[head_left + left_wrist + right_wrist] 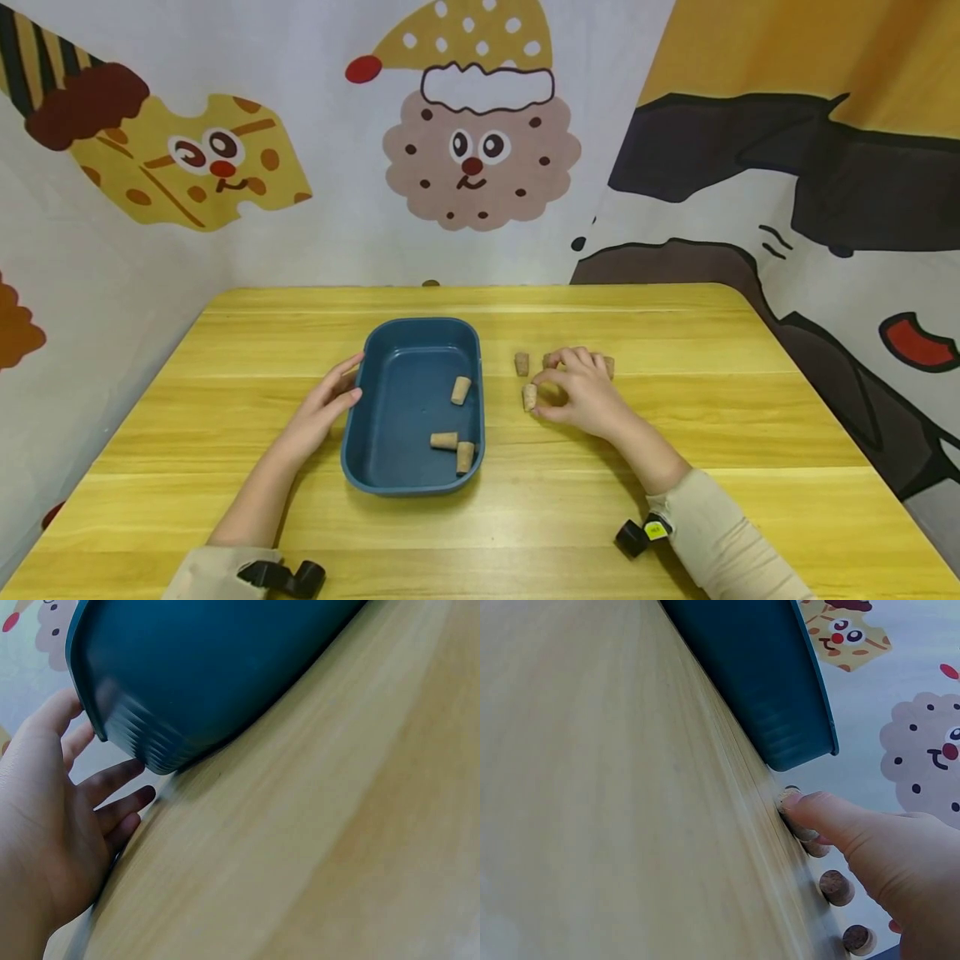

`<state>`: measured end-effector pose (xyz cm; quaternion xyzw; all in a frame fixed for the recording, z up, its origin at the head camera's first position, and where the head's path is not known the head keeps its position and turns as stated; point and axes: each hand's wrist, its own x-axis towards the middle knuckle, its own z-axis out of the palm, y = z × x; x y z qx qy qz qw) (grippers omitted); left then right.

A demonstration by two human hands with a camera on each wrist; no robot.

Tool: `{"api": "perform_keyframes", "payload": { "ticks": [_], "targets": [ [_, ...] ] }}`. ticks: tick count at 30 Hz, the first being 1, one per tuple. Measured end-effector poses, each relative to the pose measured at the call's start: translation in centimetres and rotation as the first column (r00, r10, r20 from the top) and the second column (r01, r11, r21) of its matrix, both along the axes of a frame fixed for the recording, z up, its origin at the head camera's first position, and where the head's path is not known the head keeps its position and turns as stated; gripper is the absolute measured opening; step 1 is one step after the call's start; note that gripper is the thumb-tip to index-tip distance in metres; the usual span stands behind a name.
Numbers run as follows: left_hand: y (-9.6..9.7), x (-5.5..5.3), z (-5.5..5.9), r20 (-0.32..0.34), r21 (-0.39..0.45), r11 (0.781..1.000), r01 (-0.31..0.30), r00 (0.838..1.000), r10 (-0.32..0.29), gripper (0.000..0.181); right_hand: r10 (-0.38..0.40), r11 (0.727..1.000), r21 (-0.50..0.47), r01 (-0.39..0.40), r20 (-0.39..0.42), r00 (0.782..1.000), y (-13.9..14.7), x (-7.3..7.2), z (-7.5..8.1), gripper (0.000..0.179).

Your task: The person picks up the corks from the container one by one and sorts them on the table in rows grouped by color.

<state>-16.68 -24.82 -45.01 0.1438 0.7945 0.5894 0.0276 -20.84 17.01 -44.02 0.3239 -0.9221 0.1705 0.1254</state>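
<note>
Closest to me, beige sleeves (731, 533) edged the bottom of the frame, and right of centre the right hand (588, 396) pinched a cork (528, 397) between thumb and finger near the blue tray (397, 396). Probably light, dry and firm, that cork looked unlikely to slip or break, and I'd have taken it round its sides. Left of centre, the left hand (315, 417) touched the tray's left wall with relaxed, slightly spread fingers, three more corks (461, 390) lying inside.

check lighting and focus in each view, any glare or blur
Head: bright, fairly crisp, pale sheen on the near tabletop; left wrist: wood grain soft, dark shadow edging the tray; right wrist: foreground wood soft, corks clearer, shadow beside them.
</note>
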Motion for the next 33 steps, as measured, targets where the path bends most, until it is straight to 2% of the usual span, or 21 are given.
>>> {"api": "perform_keyframes", "payload": {
  "ticks": [7, 11, 17, 21, 27, 33],
  "targets": [
    [-0.1, 0.0, 0.0, 0.009, -0.002, 1.0, -0.008, 1.0, 0.008, 0.055, 0.002, 1.0, 0.006, -0.002, -0.003, 1.0, 0.0, -0.1, 0.1, 0.04],
    [-0.2, 0.0, 0.1, 0.015, 0.0, 1.0, -0.006, 1.0, 0.006, 0.055, 0.004, 1.0, -0.005, -0.004, -0.005, 1.0, -0.2, 0.0, 0.6, 0.043],
    [-0.2, 0.0, 0.0, 0.02, 0.003, 1.0, -0.008, 1.0, 0.008, 0.055, 0.011, 0.996, -0.089, -0.015, -0.047, 0.999, -1.7, 1.0, 3.3, 0.042],
    [-0.2, 0.0, -0.1, 0.025, 0.002, 1.0, -0.004, 1.0, 0.004, 0.055, 0.033, 0.993, -0.107, -0.04, -0.068, 0.997, -3.6, 1.9, 5.1, 0.04],
    [-0.1, 0.0, -0.1, 0.025, 0.002, 1.0, -0.001, 1.0, 0.001, 0.055, 0.041, 0.999, -0.022, -0.043, -0.072, 0.997, -6.7, 2.2, 6.2, 0.045],
    [-0.2, 0.0, -0.2, 0.018, 0.008, 1.0, -0.001, 1.0, 0.001, 0.054, 0.037, 0.997, 0.076, -0.035, -0.024, 0.999, -9.2, 1.7, 6.4, 0.046]
  ]
}}
